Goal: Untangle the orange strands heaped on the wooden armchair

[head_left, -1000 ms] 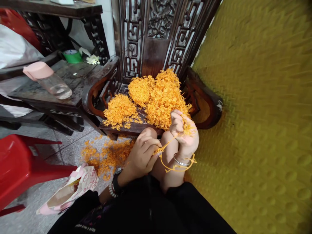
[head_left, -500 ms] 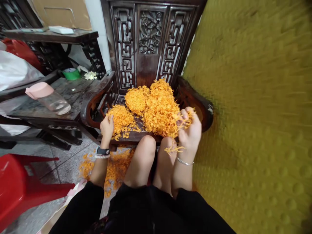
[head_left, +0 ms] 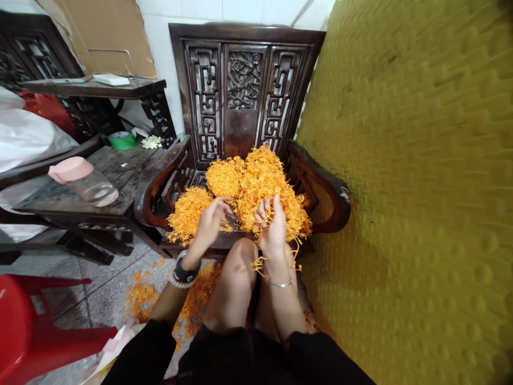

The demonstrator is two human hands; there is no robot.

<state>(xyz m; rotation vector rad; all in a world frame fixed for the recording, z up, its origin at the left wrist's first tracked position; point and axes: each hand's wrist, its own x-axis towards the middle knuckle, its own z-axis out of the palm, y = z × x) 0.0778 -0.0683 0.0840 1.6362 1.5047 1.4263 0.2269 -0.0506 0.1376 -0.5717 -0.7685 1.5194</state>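
Chair [head_left: 241, 128], centre of the frame; on its seat, the big heap [head_left: 265, 179] right of centre, the left heap [head_left: 187, 214] at centre left; the right hand [head_left: 274, 229], in front of the big heap, curls round orange strands [head_left: 268, 215], loose ends hanging down by the wrist; the left hand [head_left: 209, 223], nearer the left heap, points rightward towards them, apart; whether it pinches anything, I cannot tell.

Bare left hand [head_left: 209, 223] moved from left edge of small loose orange heap [head_left: 187, 214] to its right side; bare right hand [head_left: 272, 227], holding thin orange strands [head_left: 269, 215], shifted inward, now before large tangled orange heap [head_left: 262, 179]
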